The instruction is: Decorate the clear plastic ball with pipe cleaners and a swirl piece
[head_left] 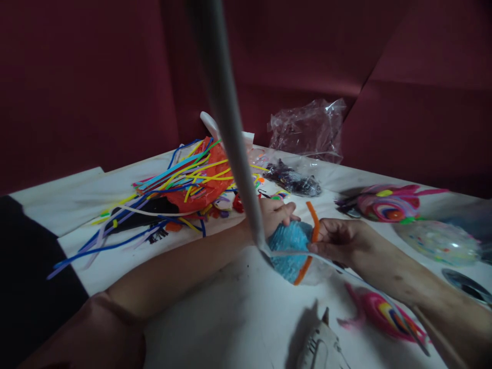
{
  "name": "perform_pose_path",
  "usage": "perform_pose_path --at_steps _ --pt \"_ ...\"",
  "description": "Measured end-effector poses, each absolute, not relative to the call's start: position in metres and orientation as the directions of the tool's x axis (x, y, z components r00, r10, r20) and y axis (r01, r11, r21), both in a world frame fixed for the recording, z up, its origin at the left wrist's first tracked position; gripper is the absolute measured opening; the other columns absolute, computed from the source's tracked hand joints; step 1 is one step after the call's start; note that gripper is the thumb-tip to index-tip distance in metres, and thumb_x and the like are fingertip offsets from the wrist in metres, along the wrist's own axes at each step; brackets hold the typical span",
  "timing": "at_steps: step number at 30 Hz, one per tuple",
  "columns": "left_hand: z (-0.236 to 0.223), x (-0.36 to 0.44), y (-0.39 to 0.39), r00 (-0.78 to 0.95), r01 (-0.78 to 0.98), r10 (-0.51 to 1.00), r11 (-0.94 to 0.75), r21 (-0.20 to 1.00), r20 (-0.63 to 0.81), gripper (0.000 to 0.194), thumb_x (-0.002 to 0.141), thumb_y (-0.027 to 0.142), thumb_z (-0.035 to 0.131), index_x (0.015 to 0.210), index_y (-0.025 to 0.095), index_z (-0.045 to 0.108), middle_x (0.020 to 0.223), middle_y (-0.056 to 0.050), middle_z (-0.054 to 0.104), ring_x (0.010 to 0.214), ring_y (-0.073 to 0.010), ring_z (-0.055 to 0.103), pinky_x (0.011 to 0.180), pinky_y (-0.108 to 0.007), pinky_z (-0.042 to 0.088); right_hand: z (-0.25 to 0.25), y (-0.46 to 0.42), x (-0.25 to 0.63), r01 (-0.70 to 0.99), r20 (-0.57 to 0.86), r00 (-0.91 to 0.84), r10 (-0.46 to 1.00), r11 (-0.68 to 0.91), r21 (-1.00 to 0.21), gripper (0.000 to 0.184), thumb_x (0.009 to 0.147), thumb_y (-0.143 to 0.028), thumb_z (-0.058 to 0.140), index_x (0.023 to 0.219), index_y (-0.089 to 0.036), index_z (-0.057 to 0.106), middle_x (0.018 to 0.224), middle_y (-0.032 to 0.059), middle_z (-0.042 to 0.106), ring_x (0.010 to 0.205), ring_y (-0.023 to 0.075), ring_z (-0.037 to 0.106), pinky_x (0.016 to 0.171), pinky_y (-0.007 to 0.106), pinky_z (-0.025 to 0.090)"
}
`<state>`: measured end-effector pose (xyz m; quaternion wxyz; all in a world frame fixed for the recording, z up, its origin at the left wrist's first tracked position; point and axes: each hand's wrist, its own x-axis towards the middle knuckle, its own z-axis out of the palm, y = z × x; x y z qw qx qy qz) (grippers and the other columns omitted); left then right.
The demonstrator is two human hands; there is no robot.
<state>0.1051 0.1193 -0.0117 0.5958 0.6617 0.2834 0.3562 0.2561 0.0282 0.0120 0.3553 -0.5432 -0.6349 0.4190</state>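
A rounded piece covered in ribbed light blue strands [289, 248] is in the middle of the white table, with clear plastic showing at its lower right. My left hand [277, 211] is closed over its upper left edge, fingers curled. An orange fuzzy strip, like a pipe cleaner [314, 223], runs down the right side of the blue piece. Between thumb and fingertips, my right hand [340, 240] pinches this strip near its middle. A blurred grey pole-like thing [234, 113] close to the camera hides part of my left hand and the blue piece's left edge.
Many coloured pipe cleaners [172, 179] spill over an orange-red bag [213, 189] at left. A glue gun [321, 346] lies near the front. On the right are a pink coiled fish shape [388, 312], another colourful one [388, 205] and clear plastic bags [307, 130].
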Motion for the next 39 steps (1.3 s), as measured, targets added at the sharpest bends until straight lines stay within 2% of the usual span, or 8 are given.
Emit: perform_pose_path --at_steps 2,4,7,9,17,23,35,39 --pt "-0.012 0.106 0.120 0.589 -0.027 0.794 -0.167 0.986 0.151 0.040 0.082 0.033 0.046 0.046 0.016 0.043 0.055 -0.002 0.054 0.078 -0.0177 0.062 0.071 -0.027 0.045 0.012 0.028 0.256 0.394 -0.011 -0.161 0.987 0.054 -0.918 0.033 0.068 -0.043 0.064 0.064 -0.014 0.049 0.058 -0.0005 0.043 0.045 0.0132 0.036 0.041 0.016 0.027" --pt "-0.011 0.106 0.120 0.616 -0.004 0.773 -0.193 0.981 0.154 0.032 0.081 0.022 0.047 0.050 0.015 0.046 0.061 -0.002 0.056 0.079 -0.0165 0.060 0.073 -0.026 0.045 0.012 0.028 0.256 0.394 -0.013 -0.159 0.987 0.051 -0.918 0.034 0.068 -0.044 0.064 0.063 -0.014 0.049 0.056 -0.0011 0.041 0.044 0.0133 0.035 0.040 0.016 0.026" --pt "-0.006 0.104 0.116 0.687 0.023 0.714 -0.210 0.977 0.138 0.007 0.073 0.006 0.050 0.072 0.012 0.055 0.077 -0.004 0.060 0.081 -0.0142 0.059 0.077 -0.026 0.045 0.011 0.027 0.257 0.395 -0.019 -0.152 0.988 0.044 -0.918 0.034 0.067 -0.045 0.064 0.064 -0.015 0.049 0.055 -0.0009 0.041 0.045 0.0138 0.035 0.040 0.017 0.026" --pt "0.000 0.101 0.112 0.734 0.037 0.668 -0.218 0.975 0.122 0.019 0.071 0.003 0.051 0.088 0.009 0.055 0.089 -0.007 0.061 0.087 -0.0140 0.058 0.082 -0.026 0.044 0.010 0.027 0.257 0.393 -0.029 -0.150 0.988 0.033 -0.919 0.033 0.067 -0.044 0.064 0.066 -0.015 0.049 0.058 0.0000 0.043 0.046 0.0146 0.037 0.041 0.017 0.029" --pt "0.017 0.089 0.108 0.819 0.162 0.571 -0.316 0.935 0.051 0.033 0.066 0.017 0.064 0.098 0.008 0.062 0.099 -0.009 0.062 0.098 -0.0225 0.055 0.092 -0.036 0.040 0.005 0.022 0.260 0.369 -0.027 -0.162 0.986 0.036 -0.929 0.038 0.071 -0.049 0.063 0.071 -0.014 0.046 0.069 0.0044 0.048 0.056 0.0182 0.043 0.050 0.022 0.038" --pt "0.013 0.091 0.114 0.845 0.213 0.533 -0.414 0.885 0.046 0.042 0.065 0.023 0.067 0.105 0.010 0.059 0.102 -0.008 0.062 0.096 -0.0212 0.056 0.087 -0.031 0.043 0.005 0.020 0.255 0.351 0.004 -0.156 0.988 0.059 -0.934 0.038 0.071 -0.048 0.065 0.069 -0.014 0.048 0.063 0.0023 0.045 0.051 0.0160 0.040 0.044 0.018 0.033" --pt "0.010 0.088 0.114 0.891 0.222 0.453 -0.515 0.828 0.043 0.048 0.069 0.031 0.065 0.112 0.013 0.051 0.112 -0.010 0.057 0.102 -0.0222 0.054 0.087 -0.033 0.044 0.009 0.016 0.252 0.293 0.039 -0.118 0.992 0.073 -0.953 0.038 0.070 -0.045 0.068 0.062 -0.014 0.046 0.054 -0.0020 0.039 0.042 0.0112 0.034 0.037 0.013 0.025" --pt "0.011 0.087 0.112 0.882 0.243 0.471 -0.480 0.843 0.014 0.057 0.067 0.031 0.066 0.117 0.011 0.048 0.116 -0.012 0.055 0.104 -0.0246 0.054 0.085 -0.034 0.045 0.007 0.016 0.254 0.291 0.033 -0.113 0.993 0.065 -0.955 0.039 0.069 -0.046 0.068 0.062 -0.015 0.046 0.055 -0.0013 0.040 0.043 0.0125 0.036 0.039 0.014 0.029"
